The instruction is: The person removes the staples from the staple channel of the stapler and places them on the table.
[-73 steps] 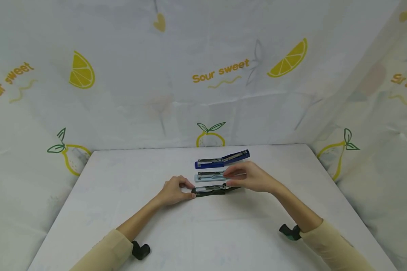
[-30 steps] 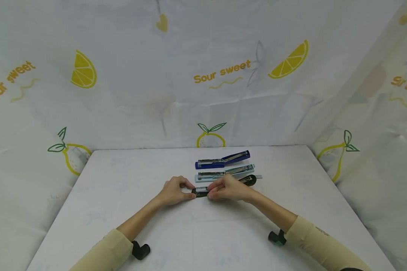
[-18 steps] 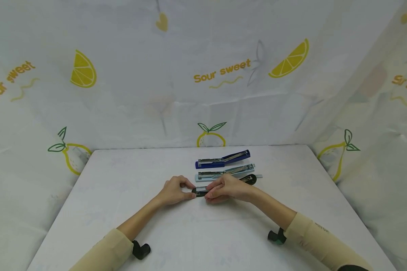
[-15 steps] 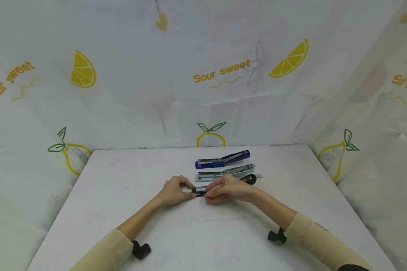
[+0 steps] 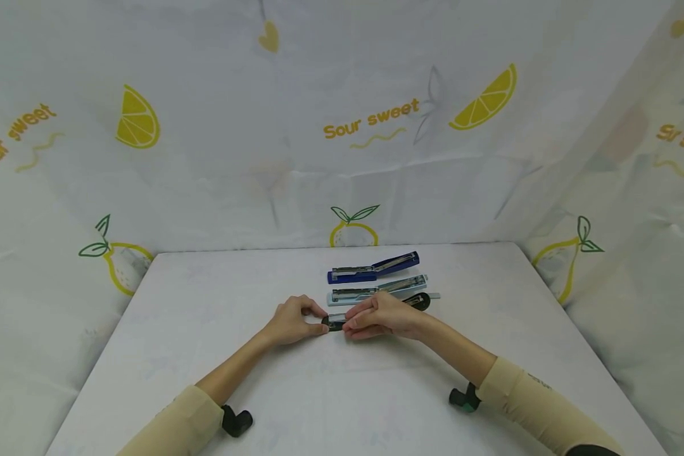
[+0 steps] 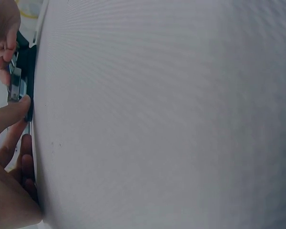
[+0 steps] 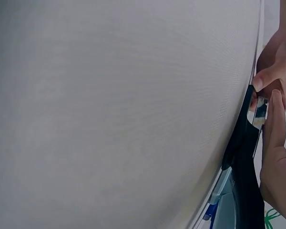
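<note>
A black stapler (image 5: 416, 301) lies folded open in front of me, its metal magazine facing up. My left hand (image 5: 292, 322) pinches the stapler's left end between thumb and index finger. My right hand (image 5: 383, 316) has thumb and fingertips on the stapler close by, covering its middle and hinge. In the left wrist view, the black base (image 6: 30, 81) runs between both hands. The right wrist view has the right hand's fingers (image 7: 276, 117) along the magazine's side, with the black top arm (image 7: 246, 183) tilted back below them.
Behind the black stapler lie a light blue stapler (image 5: 401, 288) and a dark blue stapler (image 5: 353, 277), both folded open in the same direction. A thin grey strip (image 5: 435, 296) shows beside the black stapler's right end. A printed white cloth (image 5: 234, 202) hangs behind the white table (image 5: 205, 291).
My right hand has moved left along the black stapler from its hinge area, uncovering the black and light blue right arms. Lately its fingers shift only slightly. The left hand stays put.
</note>
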### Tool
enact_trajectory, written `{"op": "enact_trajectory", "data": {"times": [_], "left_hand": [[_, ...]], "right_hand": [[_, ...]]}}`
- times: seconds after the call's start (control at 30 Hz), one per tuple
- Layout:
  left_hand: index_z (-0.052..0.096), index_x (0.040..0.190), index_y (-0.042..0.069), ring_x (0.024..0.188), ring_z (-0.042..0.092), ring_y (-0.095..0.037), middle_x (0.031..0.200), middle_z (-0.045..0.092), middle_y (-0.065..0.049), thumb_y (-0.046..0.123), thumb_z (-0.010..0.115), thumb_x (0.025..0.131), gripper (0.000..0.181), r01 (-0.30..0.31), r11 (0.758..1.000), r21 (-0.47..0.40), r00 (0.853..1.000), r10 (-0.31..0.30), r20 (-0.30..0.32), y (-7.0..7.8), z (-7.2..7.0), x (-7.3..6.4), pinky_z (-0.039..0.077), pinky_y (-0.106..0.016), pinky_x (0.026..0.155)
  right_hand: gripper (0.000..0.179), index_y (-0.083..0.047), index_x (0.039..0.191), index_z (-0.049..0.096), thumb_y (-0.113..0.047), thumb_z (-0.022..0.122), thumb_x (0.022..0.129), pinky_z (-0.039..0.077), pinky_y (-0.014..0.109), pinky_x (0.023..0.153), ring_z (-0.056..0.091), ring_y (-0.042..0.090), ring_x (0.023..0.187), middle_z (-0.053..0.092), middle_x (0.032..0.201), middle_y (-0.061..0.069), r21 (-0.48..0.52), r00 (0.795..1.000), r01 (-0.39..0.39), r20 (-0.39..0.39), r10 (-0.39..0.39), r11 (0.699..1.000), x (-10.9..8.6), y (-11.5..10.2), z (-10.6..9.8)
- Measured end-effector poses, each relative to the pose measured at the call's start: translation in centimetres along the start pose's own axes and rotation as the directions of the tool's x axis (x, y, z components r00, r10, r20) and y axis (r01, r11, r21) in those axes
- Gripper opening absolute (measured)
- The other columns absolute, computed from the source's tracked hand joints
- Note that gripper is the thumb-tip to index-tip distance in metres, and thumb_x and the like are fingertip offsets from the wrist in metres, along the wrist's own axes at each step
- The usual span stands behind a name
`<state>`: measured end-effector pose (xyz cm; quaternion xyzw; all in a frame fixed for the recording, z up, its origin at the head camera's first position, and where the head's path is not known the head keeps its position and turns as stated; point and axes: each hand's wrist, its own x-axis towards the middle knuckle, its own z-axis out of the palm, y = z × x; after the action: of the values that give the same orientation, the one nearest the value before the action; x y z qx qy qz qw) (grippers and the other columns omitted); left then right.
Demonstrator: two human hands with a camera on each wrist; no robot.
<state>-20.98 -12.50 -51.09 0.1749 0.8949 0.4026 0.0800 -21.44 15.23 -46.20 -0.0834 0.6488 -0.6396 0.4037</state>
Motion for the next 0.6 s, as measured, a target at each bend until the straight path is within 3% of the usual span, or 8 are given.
{"op": "enact_trajectory", "data": {"times": [0.2,0.43,0.6], "left_hand": [[0.083,0.104,0.022,0.109,0.07,-0.015,0.111,0.08,0.004,0.03,0.093,0.083,0.024,-0.014,1.0,-0.002,1.0,0.014,0.003,-0.1,0.0,0.1,0.054,-0.043,0.099],[0.083,0.103,0.023,0.109,0.069,-0.015,0.11,0.079,0.005,0.031,0.094,0.082,0.024,-0.009,1.0,-0.004,1.0,0.009,-0.004,-0.3,0.0,0.2,0.053,-0.043,0.099],[0.083,0.102,0.025,0.111,0.069,-0.015,0.11,0.079,0.006,0.033,0.094,0.082,0.024,0.001,1.0,-0.007,1.0,-0.001,-0.005,-0.3,0.0,0.2,0.053,-0.045,0.1]], "right_hand": [[0.042,0.017,0.138,0.061,-0.002,0.07,0.102,0.062,0.04,0.099,0.082,0.021,0.106,0.083,0.114,0.018,-0.028,0.999,0.022,-0.034,-0.023,0.999,0.1,-0.2,0.2],[0.028,0.013,0.124,0.071,-0.007,0.068,0.104,0.065,0.038,0.092,0.083,0.024,0.101,0.083,0.109,0.022,-0.225,0.99,0.049,-0.115,-0.076,0.973,0.8,-0.7,1.2],[0.023,0.013,0.116,0.073,-0.005,0.068,0.103,0.067,0.035,0.085,0.083,0.022,0.091,0.083,0.1,0.021,-0.276,0.985,0.045,-0.15,-0.089,0.96,1.6,-0.8,1.8]]}}
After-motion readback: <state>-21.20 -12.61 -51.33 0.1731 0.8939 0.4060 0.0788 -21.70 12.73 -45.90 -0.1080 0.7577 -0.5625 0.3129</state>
